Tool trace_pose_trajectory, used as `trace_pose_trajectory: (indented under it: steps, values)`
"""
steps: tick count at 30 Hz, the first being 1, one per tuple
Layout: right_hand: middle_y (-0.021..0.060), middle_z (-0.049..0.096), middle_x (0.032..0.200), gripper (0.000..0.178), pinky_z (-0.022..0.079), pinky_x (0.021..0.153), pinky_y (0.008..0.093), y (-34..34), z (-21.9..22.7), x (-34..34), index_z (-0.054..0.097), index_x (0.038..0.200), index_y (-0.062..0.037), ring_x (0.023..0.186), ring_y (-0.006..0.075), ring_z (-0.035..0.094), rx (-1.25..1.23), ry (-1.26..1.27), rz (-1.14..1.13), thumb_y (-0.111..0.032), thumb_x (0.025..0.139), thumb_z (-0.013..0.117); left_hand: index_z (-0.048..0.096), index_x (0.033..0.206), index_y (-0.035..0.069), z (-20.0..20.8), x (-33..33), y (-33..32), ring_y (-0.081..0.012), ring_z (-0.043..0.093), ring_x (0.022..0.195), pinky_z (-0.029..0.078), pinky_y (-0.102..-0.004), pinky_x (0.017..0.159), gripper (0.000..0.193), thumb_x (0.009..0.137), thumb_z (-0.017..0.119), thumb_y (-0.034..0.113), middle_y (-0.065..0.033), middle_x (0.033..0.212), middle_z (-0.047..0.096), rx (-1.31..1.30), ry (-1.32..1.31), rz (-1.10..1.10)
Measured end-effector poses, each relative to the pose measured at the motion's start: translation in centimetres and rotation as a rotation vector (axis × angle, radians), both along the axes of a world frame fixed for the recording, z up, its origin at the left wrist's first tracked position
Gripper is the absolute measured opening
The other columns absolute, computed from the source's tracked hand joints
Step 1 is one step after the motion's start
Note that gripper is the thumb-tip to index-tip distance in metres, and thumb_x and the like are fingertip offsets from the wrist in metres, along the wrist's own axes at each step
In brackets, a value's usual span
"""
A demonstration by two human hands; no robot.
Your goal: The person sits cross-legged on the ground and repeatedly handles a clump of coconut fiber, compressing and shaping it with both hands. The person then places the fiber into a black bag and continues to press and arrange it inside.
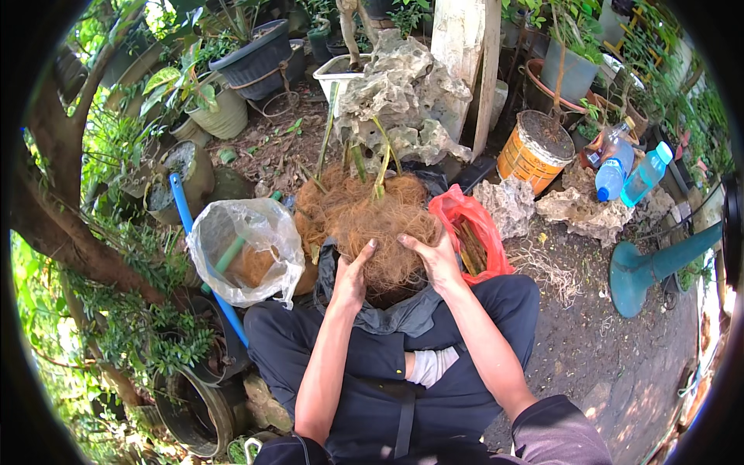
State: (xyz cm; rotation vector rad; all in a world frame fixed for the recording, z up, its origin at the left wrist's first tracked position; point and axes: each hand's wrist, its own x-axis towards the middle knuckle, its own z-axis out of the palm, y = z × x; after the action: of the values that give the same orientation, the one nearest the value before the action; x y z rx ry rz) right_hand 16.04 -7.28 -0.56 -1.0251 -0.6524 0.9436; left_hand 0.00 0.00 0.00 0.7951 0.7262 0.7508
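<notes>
A: What are we losing from sight here?

B: Most of the fingers: beyond the thumbs, they are curving behind the brown fibre clump, and we are not seeing their tips. The clump is also covering part of the black plastic bag on the lap, so we are not making out its contents.

A: How are the hands gripping?

B: The left hand and right hand are grasping the clump from both sides, thumbs lying on its near face and pointing inward. We are not able to tell how tightly.

A: And where is the clump sitting?

B: We are finding it in front of the larger fibre heap, between the cloudy clear bag at left and the red bag just beside the right hand.
</notes>
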Motion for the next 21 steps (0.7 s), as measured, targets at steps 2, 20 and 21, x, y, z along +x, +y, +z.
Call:
trace_pose_trajectory:
  steps: [2, 20, 21]
  values:
    - [0.0125, 0.06, 0.127, 0.061, 0.043, 0.105, 0.0365, -0.1, 0.4, -0.1, 0.049, 0.134, 0.0, 0.12, 0.0198, 0.057, 0.022, 0.058, -0.041, -0.015, 0.084, 0.08, 0.038, 0.146, 0.006, 0.2, 0.1, -0.3, -0.0263, 0.048, 0.135, 0.041, -0.0531, 0.109, 0.07, 0.089, 0.076, 0.022, -0.0101, 0.143, 0.051, -0.036, 0.001, 0.015]
    - [0.0074, 0.068, 0.096, 0.026, 0.05, 0.083, 0.028, 0.3, -1.2, 0.4, 0.061, 0.099, 0.0002, 0.09, 0.013, 0.064, -0.03, -0.185, -0.236, -0.004, 0.08, 0.079, 0.048, 0.137, 0.002, -0.2, 0.8, -0.8, -0.021, 0.06, 0.118, 0.049, -0.0371, 0.101, 0.066, 0.081, 0.083, 0.01, -0.0101, 0.129, 0.061, 0.116, 0.004, -0.015]
    - [0.0071, 0.068, 0.095, 0.025, 0.05, 0.082, 0.0279, 0.3, -1.1, 0.3, 0.061, 0.098, 0.0, 0.088, 0.0126, 0.063, -0.031, -0.191, -0.234, -0.004, 0.08, 0.079, 0.051, 0.135, 0.0, -0.2, 0.9, -0.8, -0.0197, 0.062, 0.115, 0.049, -0.0351, 0.101, 0.063, 0.081, 0.083, 0.008, -0.0102, 0.127, 0.063, 0.137, 0.009, -0.015]
